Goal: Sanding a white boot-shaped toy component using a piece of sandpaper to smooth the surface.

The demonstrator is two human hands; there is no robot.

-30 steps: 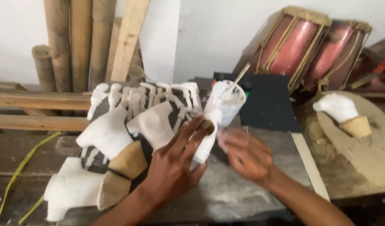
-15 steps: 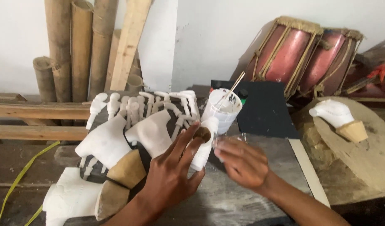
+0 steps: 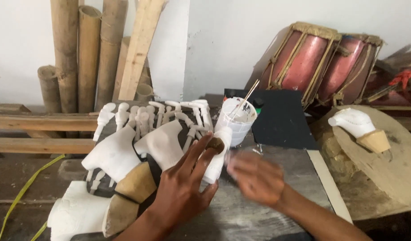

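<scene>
White plaster-like leg piece [image 3: 215, 156] with a brown end sits centre frame, clamped in my left hand [image 3: 183, 192]: thumb on its lower side, fingers wrapped over the brown tip. Piece stands nearly upright, tilted slightly toward 1 o'clock, lower end down near the grey worktop [image 3: 241, 214].

Right hand [image 3: 254, 178] is at 3 o'clock of the piece, just beside it. Motion-blurred; I can't tell if it's closed on anything or touching the piece.

Around it:
- White cup [image 3: 235, 119] at 12 o'clock of the piece, just behind it, thin wooden stick [image 3: 246, 96] leaning out toward 1 o'clock.
- Black sheet [image 3: 281, 120] at 2 o'clock, flat, under and behind the cup.
- Row of small white limb-shaped castings [image 3: 156, 114] at 10–11 o'clock, laid side by side.
- Larger white castings with tan ends [image 3: 125, 165] at 9 o'clock, touching my left wrist area; one more white block [image 3: 76, 214] at 8 o'clock.
- Bamboo poles [image 3: 87, 53] and a wood plank [image 3: 140, 44] leaning on the wall at 10–11 o'clock, well apart.
- Two red drums [image 3: 321, 62] at 1–2 o'clock against the wall.
- Round wooden slab [image 3: 384, 174] at 3 o'clock, another white casting with a tan cone [image 3: 359, 127] lying on it.
- Yellow cord [image 3: 22, 192] on the floor at 9 o'clock.
</scene>
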